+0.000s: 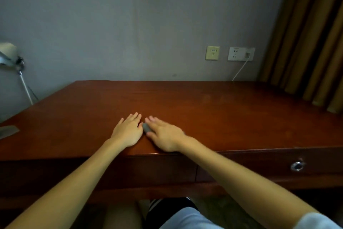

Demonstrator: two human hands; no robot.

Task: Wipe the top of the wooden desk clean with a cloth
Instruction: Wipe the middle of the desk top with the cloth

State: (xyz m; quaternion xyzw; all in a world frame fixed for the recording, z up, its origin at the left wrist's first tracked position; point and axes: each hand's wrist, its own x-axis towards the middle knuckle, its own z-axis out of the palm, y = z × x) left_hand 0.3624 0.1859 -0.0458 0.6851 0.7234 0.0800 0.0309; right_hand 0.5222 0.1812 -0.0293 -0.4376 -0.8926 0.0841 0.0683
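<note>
The reddish-brown wooden desk (204,110) fills the middle of the head view. My left hand (128,130) lies flat on the desk top near the front edge, fingers straight. Right beside it, my right hand (165,135) presses flat on a small grey cloth (146,127). Only a corner of the cloth shows between the two hands, under my right thumb and fingers. The rest of the cloth is hidden under my right palm.
A grey wall runs behind the desk with a yellowed switch plate (212,53) and a white socket (241,54) holding a white cable. Striped curtains (311,39) hang at the right. A lamp (11,58) stands at the left. A drawer ring pull (297,165) shows in front.
</note>
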